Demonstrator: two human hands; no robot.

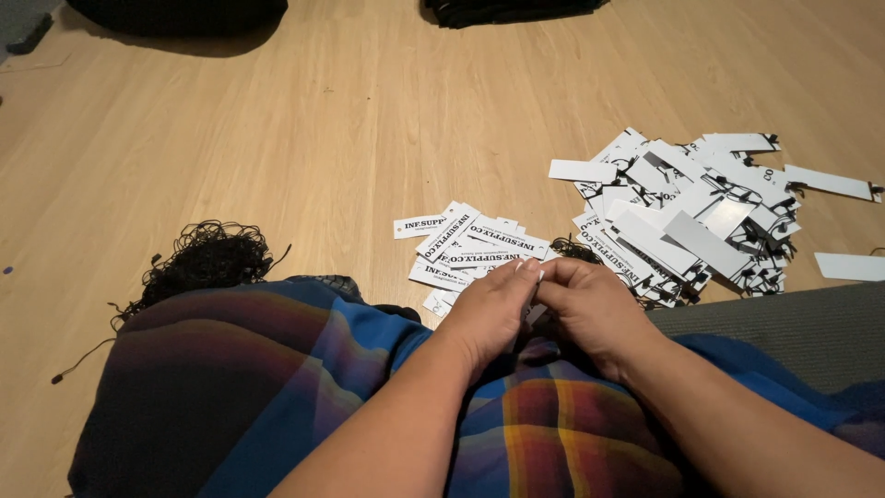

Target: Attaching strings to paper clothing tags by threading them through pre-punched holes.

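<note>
Now both hands are meeting over the lap — the left hand (489,309) and the right hand (590,309) are pressing together, fingers (525,269) curled and pinching a small white tag (537,274) between their tips, right at the near edge of the wooden floor (323,138). Only a sliver of that tag is showing; whatever else the fingers are gripping is hidden under the knuckles. The wrists are resting on a plaid cloth (553,424) of blue, red and orange that is draping across the person's legs.

Just beyond the fingertips, a small heap of printed white tags (470,249) is lying face up on the floor, overlapping one another. To the right of it a much bigger pile of tags (691,212) is spreading out — many are lying blank side up, and thin black strings are showing among them. A few loose tags are sitting apart at that pile's right edge.

Over on the left, a tangle of black strings (207,258) is sitting on the floor, touching the cloth's edge. A grey mat (784,323) is running along the right side, near the right forearm, and dark bundles are lying at the top of the view.
</note>
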